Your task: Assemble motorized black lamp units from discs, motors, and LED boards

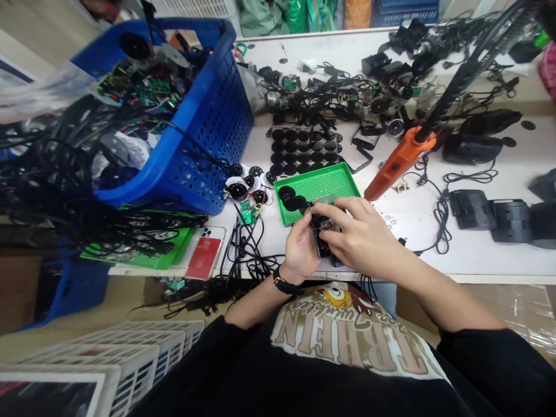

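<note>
Between my hands, at the bench's front edge, is a black plastic housing (322, 238) with thin wires inside. My left hand (302, 248) grips its left side, thumb along the upper edge. My right hand (358, 234) reaches over from the right, its fingers bent into the open housing; the fingertips are partly hidden. Just beyond lies a green perforated tray (334, 180) with several black discs (292, 200) in its left part. Left of the tray sit small motors with black wheels (249, 182) and a green circuit board (248, 212).
A blue basket (217, 110) heaped with cables and boards stands left. An orange-handled electric screwdriver (399, 162) hangs at right. Rows of black discs (306, 147) lie behind the tray. Black housings (471, 208) stand on the right; a red phone (205, 253) lies near the front edge.
</note>
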The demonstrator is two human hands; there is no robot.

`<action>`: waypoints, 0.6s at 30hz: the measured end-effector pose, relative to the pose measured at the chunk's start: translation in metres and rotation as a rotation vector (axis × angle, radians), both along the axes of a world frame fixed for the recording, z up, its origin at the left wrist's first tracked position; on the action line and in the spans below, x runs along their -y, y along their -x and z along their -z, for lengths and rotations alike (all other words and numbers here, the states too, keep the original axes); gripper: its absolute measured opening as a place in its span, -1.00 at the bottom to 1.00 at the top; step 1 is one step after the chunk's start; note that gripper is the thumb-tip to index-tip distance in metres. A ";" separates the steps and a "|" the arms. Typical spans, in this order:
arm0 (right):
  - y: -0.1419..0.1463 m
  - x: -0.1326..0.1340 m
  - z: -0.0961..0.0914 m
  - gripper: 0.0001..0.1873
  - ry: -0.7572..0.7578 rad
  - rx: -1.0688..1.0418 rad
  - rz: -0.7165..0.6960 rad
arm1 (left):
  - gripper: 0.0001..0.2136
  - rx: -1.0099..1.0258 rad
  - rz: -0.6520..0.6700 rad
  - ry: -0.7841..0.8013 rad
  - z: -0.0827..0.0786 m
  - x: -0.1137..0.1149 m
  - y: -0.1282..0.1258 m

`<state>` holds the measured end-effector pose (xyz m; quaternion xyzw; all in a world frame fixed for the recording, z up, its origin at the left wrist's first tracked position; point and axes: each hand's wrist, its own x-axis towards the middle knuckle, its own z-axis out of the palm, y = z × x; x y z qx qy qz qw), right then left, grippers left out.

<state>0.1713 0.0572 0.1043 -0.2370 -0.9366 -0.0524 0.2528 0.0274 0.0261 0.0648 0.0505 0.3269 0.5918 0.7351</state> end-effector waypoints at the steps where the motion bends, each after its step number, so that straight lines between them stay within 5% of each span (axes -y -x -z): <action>1: 0.003 0.002 -0.001 -0.75 -0.001 0.000 0.026 | -0.72 -0.012 -0.006 -0.001 0.002 0.000 0.001; 10: 0.011 0.008 -0.004 -0.77 0.125 -0.059 0.198 | -0.16 -0.068 0.168 -0.191 0.008 0.009 0.011; 18: 0.009 0.007 0.003 -0.78 0.481 -0.126 0.150 | -0.06 -0.112 0.120 -0.049 0.009 0.005 0.010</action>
